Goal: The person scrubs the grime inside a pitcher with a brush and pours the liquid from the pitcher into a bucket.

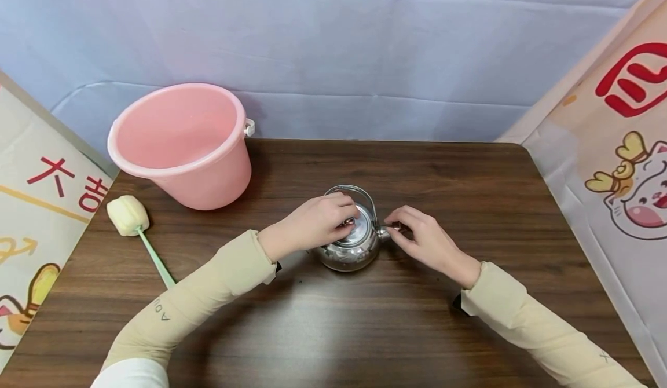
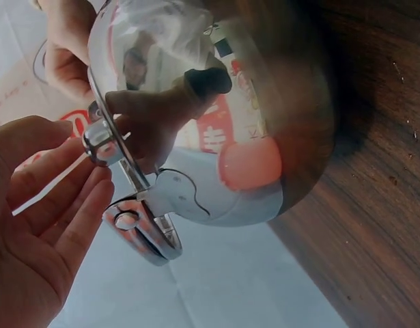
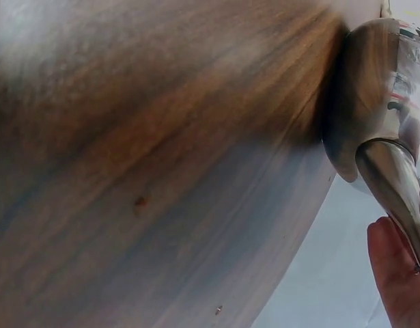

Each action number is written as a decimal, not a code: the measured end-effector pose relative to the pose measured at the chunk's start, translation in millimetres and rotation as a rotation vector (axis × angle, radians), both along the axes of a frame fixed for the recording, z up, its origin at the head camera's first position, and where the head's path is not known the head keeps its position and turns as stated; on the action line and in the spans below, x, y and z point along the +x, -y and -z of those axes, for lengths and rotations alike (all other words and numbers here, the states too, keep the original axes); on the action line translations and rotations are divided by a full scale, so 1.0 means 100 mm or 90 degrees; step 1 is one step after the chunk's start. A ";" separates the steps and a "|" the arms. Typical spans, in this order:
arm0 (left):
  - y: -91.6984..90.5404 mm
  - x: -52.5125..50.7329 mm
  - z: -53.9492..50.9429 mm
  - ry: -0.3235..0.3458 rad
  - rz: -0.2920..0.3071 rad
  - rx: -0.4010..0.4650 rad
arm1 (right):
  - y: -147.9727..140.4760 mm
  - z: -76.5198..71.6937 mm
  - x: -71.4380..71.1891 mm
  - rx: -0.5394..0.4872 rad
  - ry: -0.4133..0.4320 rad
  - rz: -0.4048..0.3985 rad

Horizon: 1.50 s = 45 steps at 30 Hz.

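Note:
A shiny metal kettle (image 1: 350, 255) with a raised hoop handle (image 1: 369, 194) stands upright on the wooden table, its lid (image 1: 361, 233) seated on top. Over the lid, my left hand (image 1: 319, 221) has its thumb and fingers around the round lid knob (image 2: 102, 143). The left wrist view shows the knob between them. To the right, my right hand (image 1: 428, 240) holds the tapered spout (image 3: 394, 181) between thumb and fingers. Only part of this hand shows at the edge of the right wrist view.
A pink bucket (image 1: 219, 179) stands at the table's back left. In front of it lies a pale yellow tulip-like flower (image 1: 127, 215) with a green stem, partly behind the left sleeve. A light cloth wall (image 1: 333, 46) rises behind the table (image 1: 448, 174); printed panels flank both sides.

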State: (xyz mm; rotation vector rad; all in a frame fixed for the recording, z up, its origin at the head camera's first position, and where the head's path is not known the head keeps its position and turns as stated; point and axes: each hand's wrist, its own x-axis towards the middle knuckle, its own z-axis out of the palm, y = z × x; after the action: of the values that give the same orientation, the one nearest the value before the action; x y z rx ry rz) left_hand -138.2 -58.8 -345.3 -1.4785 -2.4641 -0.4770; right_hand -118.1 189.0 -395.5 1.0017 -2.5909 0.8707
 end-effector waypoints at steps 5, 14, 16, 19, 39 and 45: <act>0.00 -0.01 0.02 0.006 0.009 -0.006 | 0.00 0.02 0.00 -0.011 -0.006 -0.003; -0.01 -0.03 0.05 0.019 0.017 -0.011 | 0.00 0.07 -0.02 -0.042 -0.020 -0.012; -0.02 -0.03 0.06 0.022 0.016 -0.011 | 0.01 0.07 -0.02 -0.042 -0.016 -0.013; -0.02 -0.03 0.07 0.021 0.016 -0.011 | 0.01 0.08 -0.01 -0.040 -0.002 -0.014; -0.04 -0.05 -0.02 0.041 0.023 -0.034 | 0.00 0.10 -0.01 -0.042 0.023 -0.009; -0.03 -0.05 -0.09 0.038 0.021 -0.025 | 0.00 0.11 -0.01 -0.048 0.026 -0.018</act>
State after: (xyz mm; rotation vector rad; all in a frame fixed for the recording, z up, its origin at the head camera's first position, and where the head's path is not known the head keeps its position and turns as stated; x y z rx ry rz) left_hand -143.6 -55.6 -336.1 -1.5443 -2.5121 -0.4874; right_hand -119.1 189.3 -406.9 1.0115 -2.5624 0.9976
